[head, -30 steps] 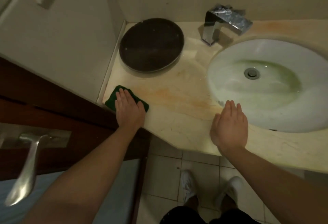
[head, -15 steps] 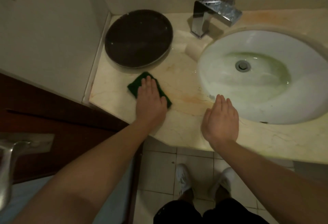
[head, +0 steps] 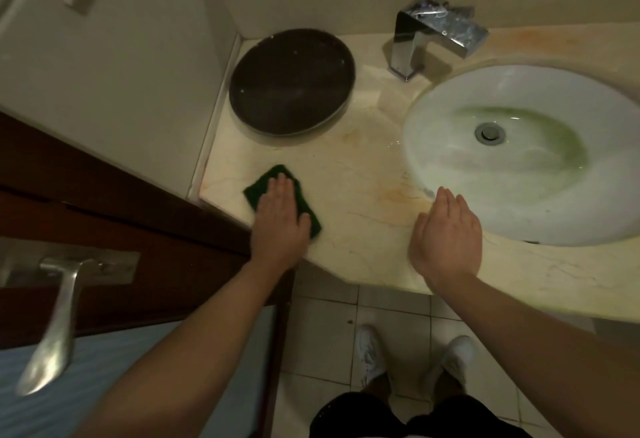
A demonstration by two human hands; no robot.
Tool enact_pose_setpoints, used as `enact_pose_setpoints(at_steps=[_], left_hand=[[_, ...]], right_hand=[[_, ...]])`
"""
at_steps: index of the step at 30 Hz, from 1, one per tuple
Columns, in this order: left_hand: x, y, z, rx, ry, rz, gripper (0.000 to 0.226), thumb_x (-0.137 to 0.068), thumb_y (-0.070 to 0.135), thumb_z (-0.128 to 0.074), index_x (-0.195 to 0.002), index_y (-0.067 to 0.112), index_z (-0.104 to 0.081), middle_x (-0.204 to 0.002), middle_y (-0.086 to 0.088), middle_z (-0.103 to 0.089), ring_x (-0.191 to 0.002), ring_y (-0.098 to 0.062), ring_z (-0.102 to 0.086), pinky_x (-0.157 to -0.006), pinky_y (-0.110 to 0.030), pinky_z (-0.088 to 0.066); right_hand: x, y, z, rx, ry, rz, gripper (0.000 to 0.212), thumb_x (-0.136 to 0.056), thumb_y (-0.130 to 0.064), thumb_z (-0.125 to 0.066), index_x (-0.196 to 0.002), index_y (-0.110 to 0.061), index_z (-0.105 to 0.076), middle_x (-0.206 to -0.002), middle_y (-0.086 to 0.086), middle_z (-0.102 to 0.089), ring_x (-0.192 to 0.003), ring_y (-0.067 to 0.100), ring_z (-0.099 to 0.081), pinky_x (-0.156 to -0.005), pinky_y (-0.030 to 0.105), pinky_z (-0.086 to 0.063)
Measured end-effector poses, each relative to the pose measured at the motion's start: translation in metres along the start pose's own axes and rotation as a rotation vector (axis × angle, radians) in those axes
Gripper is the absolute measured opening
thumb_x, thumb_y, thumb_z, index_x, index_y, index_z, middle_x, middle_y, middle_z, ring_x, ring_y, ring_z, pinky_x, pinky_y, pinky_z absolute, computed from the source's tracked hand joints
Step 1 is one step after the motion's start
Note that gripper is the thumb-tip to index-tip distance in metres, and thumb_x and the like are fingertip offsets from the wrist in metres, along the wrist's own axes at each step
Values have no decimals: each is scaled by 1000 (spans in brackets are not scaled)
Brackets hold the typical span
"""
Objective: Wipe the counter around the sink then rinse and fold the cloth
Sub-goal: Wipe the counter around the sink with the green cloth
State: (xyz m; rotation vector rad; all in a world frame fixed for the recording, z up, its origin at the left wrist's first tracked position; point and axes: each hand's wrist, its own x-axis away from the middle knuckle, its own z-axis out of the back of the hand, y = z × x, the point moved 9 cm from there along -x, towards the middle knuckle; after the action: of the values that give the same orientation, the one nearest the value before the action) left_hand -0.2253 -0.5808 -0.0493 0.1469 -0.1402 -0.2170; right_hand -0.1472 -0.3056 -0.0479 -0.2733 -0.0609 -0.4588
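Note:
A dark green cloth lies on the beige marble counter near its front left corner. My left hand presses flat on the cloth, fingers together, and covers most of it. My right hand rests palm down on the counter's front edge, beside the rim of the white oval sink, and holds nothing. Orange stains mark the counter between my two hands. A green tint lies around the sink's drain.
A dark round plate stands at the counter's back left, close behind the cloth. A chrome faucet stands behind the sink. A brown door with a metal handle is at the left. White shoes stand on the tiled floor below.
My left hand slid the cloth right from the front left corner toward the middle, then back a little to the left and the front. My right hand stayed at the sink's rim.

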Motion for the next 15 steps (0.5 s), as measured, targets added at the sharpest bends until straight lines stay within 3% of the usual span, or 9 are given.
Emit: enact_pose_setpoints(at_steps=[6, 15], left_hand=[[-39, -64, 20, 23, 82, 320, 67, -99, 32, -27, -152, -1, -4, -161, -17, -7, -149, -28, -4, -121, -43, -6], [-80, -72, 22, 30, 119, 408, 67, -99, 32, -27, -152, -3, -5, -161, -18, -6, -149, -30, -4, -121, -42, -4]], right_hand=[[0, -1, -1, 14, -10, 5, 56, -96, -29, -34, -147, -4, -29, -149, 13, -41, -141, 30, -31, -116, 43, -26], [-2, 2, -4, 7, 5, 4, 56, -95, -28, -37, -146, -4, -32, -146, 15, -44, -137, 31, -37, -115, 44, -28]])
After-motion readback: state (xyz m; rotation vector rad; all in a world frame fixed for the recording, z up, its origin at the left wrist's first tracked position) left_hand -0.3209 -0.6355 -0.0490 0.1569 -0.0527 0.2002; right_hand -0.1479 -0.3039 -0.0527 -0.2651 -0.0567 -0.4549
